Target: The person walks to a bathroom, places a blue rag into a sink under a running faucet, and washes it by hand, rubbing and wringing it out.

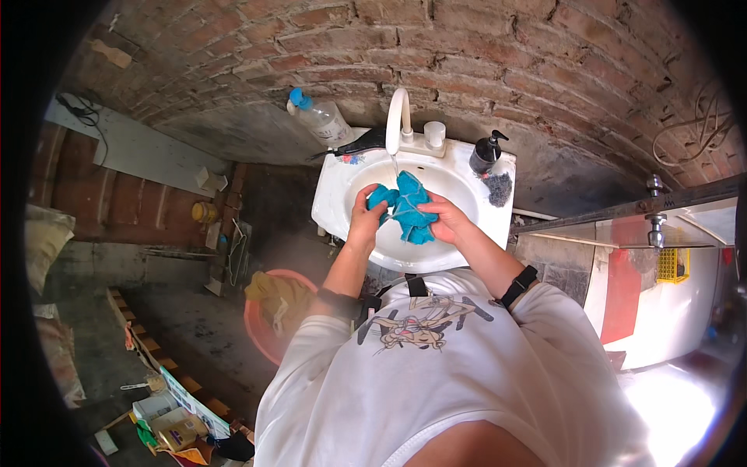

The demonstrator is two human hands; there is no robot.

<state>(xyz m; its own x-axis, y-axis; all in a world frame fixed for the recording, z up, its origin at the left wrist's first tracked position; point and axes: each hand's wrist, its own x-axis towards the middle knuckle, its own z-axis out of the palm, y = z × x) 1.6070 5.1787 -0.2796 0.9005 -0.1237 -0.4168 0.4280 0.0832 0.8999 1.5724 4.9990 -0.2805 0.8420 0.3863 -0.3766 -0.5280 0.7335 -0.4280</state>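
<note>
A crumpled blue cloth (412, 210) hangs between my two hands above the white sink (331, 204). My left hand (366, 212) is closed on a bunched end of it. At its right edge, my right hand (447, 219) pinches the cloth with thumb and fingers. The white curved faucet (399, 117) stands behind, and a thin stream of water falls from its spout by the top of the cloth. Part of the basin is hidden behind the cloth and hands.
On the sink's right rim stand a black pump bottle (485, 153) and a dark scouring pad (499, 188). A clear bottle with a blue top (323, 118) is at the back left, by a black item (362, 145). A pink tub (257, 323) holding brown cloth sits lower left.
</note>
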